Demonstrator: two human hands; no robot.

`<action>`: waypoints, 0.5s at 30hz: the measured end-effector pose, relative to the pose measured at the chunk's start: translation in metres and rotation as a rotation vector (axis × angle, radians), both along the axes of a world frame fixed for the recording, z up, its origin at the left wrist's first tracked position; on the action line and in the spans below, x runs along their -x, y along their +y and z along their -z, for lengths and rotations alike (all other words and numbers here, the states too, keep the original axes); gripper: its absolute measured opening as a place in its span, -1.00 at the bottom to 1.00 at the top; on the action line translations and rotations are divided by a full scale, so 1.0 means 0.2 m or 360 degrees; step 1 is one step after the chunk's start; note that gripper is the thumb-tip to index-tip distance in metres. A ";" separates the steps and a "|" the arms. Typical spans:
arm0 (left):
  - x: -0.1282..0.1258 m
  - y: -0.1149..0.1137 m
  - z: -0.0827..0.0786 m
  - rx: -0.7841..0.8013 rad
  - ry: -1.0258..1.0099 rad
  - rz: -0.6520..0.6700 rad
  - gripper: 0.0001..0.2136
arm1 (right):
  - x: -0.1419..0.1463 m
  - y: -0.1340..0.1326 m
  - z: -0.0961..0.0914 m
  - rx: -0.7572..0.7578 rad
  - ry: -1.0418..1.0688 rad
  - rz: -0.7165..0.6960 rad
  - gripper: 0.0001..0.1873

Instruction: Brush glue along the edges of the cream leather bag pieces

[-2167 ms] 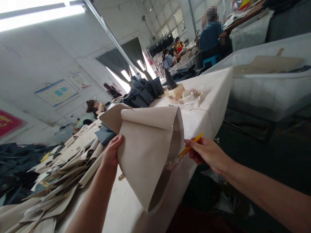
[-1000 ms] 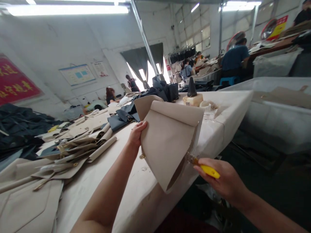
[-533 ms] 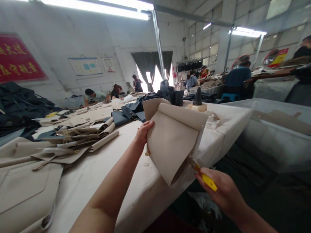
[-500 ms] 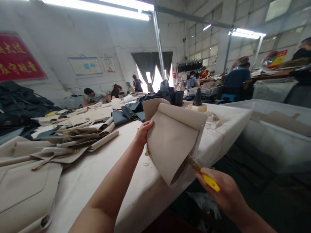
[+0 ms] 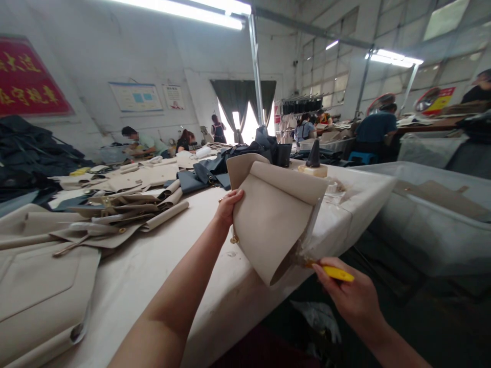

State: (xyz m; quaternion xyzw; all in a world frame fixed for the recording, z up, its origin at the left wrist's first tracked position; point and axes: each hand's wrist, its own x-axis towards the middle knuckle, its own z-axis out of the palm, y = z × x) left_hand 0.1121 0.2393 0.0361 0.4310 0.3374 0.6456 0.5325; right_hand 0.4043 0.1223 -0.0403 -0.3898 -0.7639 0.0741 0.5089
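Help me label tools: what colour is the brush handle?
The brush handle is yellow; best view: head camera.

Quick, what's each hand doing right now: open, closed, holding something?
Left hand: closed, holding the beige piece by its edge.
Right hand: closed, holding the yellow-handled brush.

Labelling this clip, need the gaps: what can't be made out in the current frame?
Head view:
Left grip: fingertips behind the beige piece, hidden by it.
Beige piece's inside: mostly hidden by its own near panel.
Yellow brush: bristle end blurred; exact contact with the piece unclear.
Red banner: left part cut off by the picture's left edge.
Wall chart: print too small to read.
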 end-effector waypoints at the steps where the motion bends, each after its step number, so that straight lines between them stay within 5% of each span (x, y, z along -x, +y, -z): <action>1: 0.00 0.00 0.00 0.0000 0.0003 -0.0002 -0.70 | -0.01 0.02 0.00 -0.0003 0.0026 0.0062 -0.82; 15: 0.01 -0.02 0.02 0.0012 0.0109 -0.0023 -0.68 | -0.06 0.04 0.01 0.0335 0.0157 0.0012 -0.74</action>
